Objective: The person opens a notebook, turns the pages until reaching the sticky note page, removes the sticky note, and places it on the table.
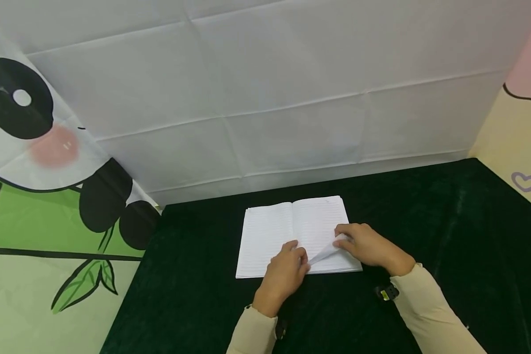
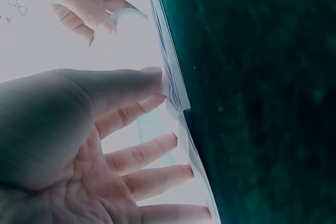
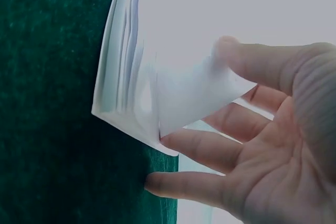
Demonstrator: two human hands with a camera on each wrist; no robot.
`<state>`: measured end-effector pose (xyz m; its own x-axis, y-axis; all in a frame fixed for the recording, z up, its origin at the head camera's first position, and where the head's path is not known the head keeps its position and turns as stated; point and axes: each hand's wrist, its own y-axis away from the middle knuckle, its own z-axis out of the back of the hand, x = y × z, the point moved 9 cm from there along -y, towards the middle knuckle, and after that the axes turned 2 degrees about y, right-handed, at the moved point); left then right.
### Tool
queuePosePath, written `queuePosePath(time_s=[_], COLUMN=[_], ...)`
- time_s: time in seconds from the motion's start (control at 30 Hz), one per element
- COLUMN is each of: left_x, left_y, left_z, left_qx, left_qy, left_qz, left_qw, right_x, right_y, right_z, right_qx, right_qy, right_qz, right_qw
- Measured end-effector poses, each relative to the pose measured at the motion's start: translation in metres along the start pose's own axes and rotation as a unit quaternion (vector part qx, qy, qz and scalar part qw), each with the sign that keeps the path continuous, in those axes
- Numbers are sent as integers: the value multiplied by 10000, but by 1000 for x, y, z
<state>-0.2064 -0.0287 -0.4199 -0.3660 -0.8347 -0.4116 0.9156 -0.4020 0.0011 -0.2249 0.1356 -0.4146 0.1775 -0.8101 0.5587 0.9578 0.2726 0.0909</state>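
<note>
A lined notebook point(image 1: 265, 236) lies open on the dark green cloth, its pages white. My right hand point(image 1: 373, 248) pinches the lower outer corner of the right-hand page point(image 1: 325, 253), which is lifted and curves up off the pages beneath. In the right wrist view the thumb lies on top of this loose page point(image 3: 191, 87), with fingers under it. At the notebook's bottom edge near the spine, my left hand point(image 1: 285, 275) pinches the same page's lower edge between thumb and index finger. Its other fingers point(image 2: 160, 182) spread over the left-hand page in the left wrist view.
Dark green cloth point(image 1: 194, 295) covers the table around the notebook. A white sheet point(image 1: 292, 132) hangs along the back edge. Printed cartoon panels stand at the left point(image 1: 22, 216) and the right point(image 1: 513, 147).
</note>
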Motion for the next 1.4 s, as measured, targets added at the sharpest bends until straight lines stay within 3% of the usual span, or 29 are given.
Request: queuePosePath(time_s=[0.4, 0.6, 0.8, 1.07, 1.4], left_x=[4, 7, 15, 27, 44], left_y=[-2, -1, -3, -3, -1], left_z=[8, 11, 13, 18, 27], left_qx=[-275, -411, -445, -449, -517], left_qy=[235, 447, 713, 754, 624], left_qz=[-12, 47, 240, 601, 1123], left_qw=[9993, 9981, 9962, 9943, 9904], right_x=[0, -3, -3, 3, 5], right_y=[5, 3, 4, 7, 4], right_z=[-1, -7, -15, -22, -22], right_qx=[-82, 33, 217, 499, 546], right_qy=[-197, -277, -144, 371, 411], right_qz=[-25, -377, -606, -353, -269], right_qw=[9998, 9989, 9978, 9974, 9973])
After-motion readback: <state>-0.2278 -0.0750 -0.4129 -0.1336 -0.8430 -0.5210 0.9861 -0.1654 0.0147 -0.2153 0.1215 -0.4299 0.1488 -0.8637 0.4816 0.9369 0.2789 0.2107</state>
